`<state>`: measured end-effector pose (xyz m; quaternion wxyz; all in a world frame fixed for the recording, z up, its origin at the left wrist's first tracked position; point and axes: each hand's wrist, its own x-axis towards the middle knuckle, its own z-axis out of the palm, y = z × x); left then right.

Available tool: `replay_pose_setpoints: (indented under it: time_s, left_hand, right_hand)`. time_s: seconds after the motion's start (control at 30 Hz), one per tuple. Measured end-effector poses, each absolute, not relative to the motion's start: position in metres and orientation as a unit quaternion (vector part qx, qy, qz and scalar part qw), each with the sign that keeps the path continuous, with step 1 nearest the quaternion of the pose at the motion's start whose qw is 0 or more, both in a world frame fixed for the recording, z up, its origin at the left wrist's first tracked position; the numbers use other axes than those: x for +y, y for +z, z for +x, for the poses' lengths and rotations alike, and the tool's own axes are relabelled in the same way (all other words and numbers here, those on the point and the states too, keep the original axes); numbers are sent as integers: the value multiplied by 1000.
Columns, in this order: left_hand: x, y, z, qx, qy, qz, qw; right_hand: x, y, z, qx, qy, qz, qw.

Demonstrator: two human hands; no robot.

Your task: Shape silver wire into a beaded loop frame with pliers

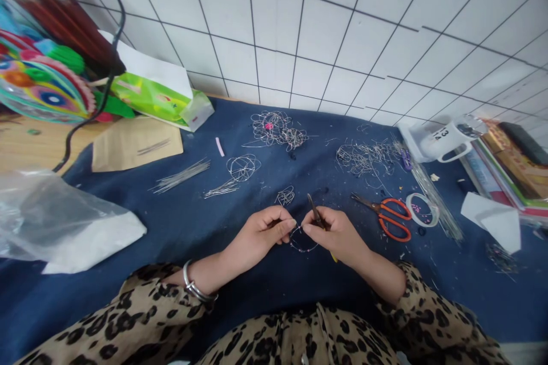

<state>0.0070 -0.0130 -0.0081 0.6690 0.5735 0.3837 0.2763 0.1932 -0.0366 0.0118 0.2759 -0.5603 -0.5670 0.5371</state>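
Beaded loop [305, 250] in left hand [262, 235], tool [315, 210] in right hand [342, 238], blue cloth [274, 285] beneath, tiled wall [276, 25] beyond

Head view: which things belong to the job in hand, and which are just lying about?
Belonging, probably: beaded loop between the left hand and right hand; dark-tipped tool in the right hand; straight wires; round container of pink bits.
Apparently just lying about: white mug; green packet; plastic bag; colourful toy.

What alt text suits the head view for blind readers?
A person's left hand and right hand hold a thin beaded loop above dark blue cloth; the right also holds a slim tool. Tangled wire and orange-handled scissors lie nearby.
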Motion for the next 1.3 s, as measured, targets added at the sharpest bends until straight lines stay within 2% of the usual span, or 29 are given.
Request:
replay_pose_setpoints:
  time_s: [0.33,0.6,1.3]
  left_hand:
    - [-13,-7,7,393,285,600,635]
    - [-12,-8,8,409,295,571,647]
    - [-14,-7,8,389,340,572,637]
  right_hand:
    - [-40,12,189,-588,537,-546,260]
    - [-38,11,192,-589,505,-562,287]
    - [-38,9,192,-608,503,-550,273]
